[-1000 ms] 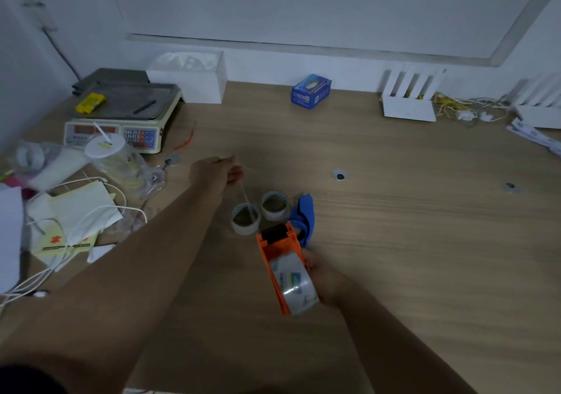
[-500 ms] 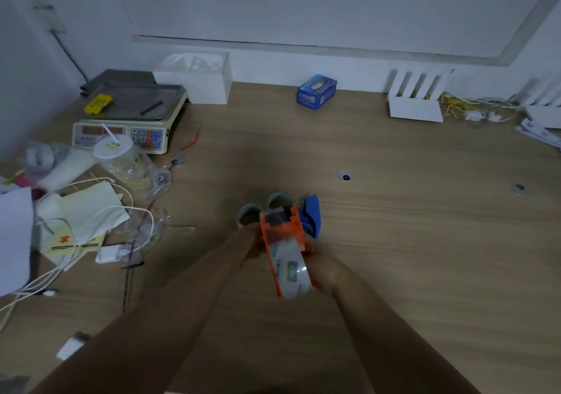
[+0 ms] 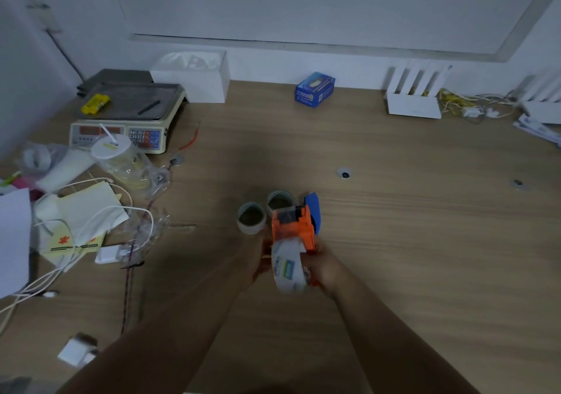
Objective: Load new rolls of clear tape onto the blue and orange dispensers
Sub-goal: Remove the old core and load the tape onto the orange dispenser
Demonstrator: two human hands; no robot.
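An orange dispenser [image 3: 293, 228] with a clear tape roll [image 3: 288, 270] mounted on it is held above the wooden table. My right hand [image 3: 323, 267] grips it from the right side. My left hand [image 3: 261, 258] presses against its left side at the roll; its fingers are mostly hidden. A blue dispenser [image 3: 313, 211] lies on the table just behind the orange one, partly hidden. Two cardboard tape cores [image 3: 251, 217] [image 3: 280, 202] stand side by side to its left.
A weighing scale [image 3: 124, 120], a lidded plastic cup [image 3: 117, 158], papers, white cables [image 3: 91, 220] and plastic wrap crowd the left side. A white tissue box [image 3: 194, 75], a blue box [image 3: 315, 88] and a white router [image 3: 414, 99] line the far wall.
My left hand, stretched out pulling a strip of tape one second ago, has come back to the dispenser's left side. The dispenser has tilted more upright.
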